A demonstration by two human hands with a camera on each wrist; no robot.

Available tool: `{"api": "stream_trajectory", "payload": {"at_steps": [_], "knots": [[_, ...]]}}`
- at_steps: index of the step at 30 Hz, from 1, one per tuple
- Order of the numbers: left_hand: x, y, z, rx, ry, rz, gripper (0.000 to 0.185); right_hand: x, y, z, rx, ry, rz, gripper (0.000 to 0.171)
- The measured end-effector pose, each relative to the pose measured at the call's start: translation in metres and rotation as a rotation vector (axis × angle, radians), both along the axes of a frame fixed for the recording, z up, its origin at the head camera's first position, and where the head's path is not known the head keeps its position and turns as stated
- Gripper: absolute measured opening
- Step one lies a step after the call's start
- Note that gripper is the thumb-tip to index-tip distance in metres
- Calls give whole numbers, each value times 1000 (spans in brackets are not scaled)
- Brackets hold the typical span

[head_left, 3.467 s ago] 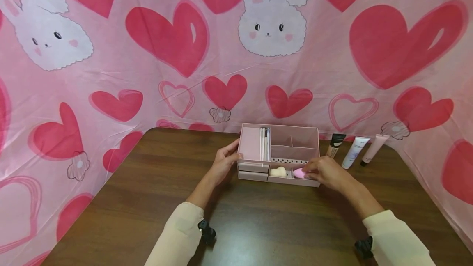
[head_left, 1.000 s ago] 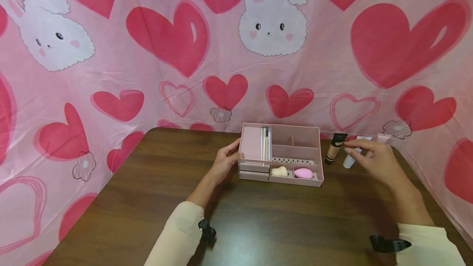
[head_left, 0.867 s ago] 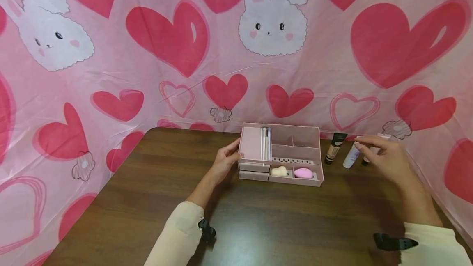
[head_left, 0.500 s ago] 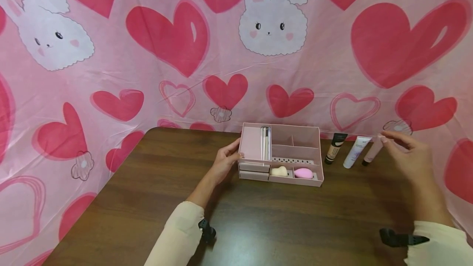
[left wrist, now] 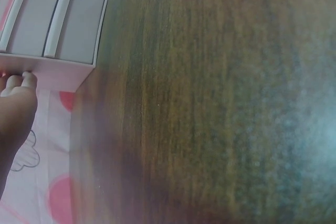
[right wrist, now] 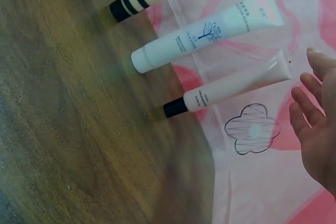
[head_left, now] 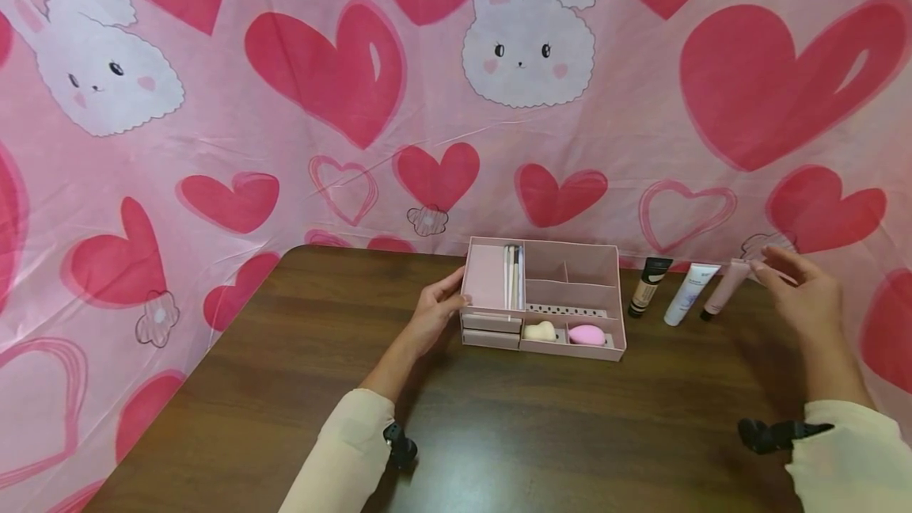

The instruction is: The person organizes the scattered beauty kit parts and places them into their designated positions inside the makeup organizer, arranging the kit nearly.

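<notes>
A pink desk organizer (head_left: pixel 570 353) stands near the back of the table, with my left hand (head_left: pixel 431 311) at its left side. The fingers lie along that side and the thumb touches the front corner; the left wrist view shows the hand (left wrist: pixel 17 106) against the side wall. My right hand (head_left: pixel 808 299) is raised, fingers apart, beside a pale pink tube (head_left: pixel 727 287). In the right wrist view a gap separates that hand from the pale pink tube (right wrist: pixel 231 86). Left of it stand a white tube (head_left: pixel 691 294) and a beige tube with black ends (head_left: pixel 648 287).
The organizer holds slim brushes (head_left: pixel 511 275), a cream sponge (head_left: pixel 540 331) and a pink sponge (head_left: pixel 587 335). Two drawers (head_left: pixel 492 331) front its left part. The brown table (head_left: pixel 321 355) meets a pink cloth backdrop (head_left: pixel 442 125) with hearts and rabbits.
My right hand has left the pink sponge in the organizer's front compartment. It has moved right past the tubes, most recently beyond the pale pink one. My left hand stays in place.
</notes>
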State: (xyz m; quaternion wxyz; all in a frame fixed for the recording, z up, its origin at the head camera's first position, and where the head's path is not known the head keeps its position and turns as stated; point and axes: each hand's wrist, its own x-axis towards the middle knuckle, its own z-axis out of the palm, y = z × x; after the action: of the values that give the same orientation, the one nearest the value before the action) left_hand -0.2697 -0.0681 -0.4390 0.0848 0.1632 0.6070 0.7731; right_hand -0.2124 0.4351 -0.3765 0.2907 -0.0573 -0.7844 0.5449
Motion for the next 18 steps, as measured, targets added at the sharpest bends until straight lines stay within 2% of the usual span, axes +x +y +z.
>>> {"api": "stream_trajectory", "payload": {"at_steps": [5,7,9,12,14,18], "knots": [[0,0,1,2,1,-1,67,-8,9,-6,91,-109,18,41],[0,0,2,4,0,1,67,-12,11,-9,111,-115,18,38],[0,1,2,3,0,1,67,-15,13,-13,87,-97,31,35],[-1,0,2,-3,-2,-4,67,-21,14,-18,5,-67,53,41],[-2,0,1,-7,-4,-7,68,-23,15,-20,-32,-91,65,40],[-1,-1,1,-6,-7,-9,68,-25,13,-24,-32,-172,50,35]]}}
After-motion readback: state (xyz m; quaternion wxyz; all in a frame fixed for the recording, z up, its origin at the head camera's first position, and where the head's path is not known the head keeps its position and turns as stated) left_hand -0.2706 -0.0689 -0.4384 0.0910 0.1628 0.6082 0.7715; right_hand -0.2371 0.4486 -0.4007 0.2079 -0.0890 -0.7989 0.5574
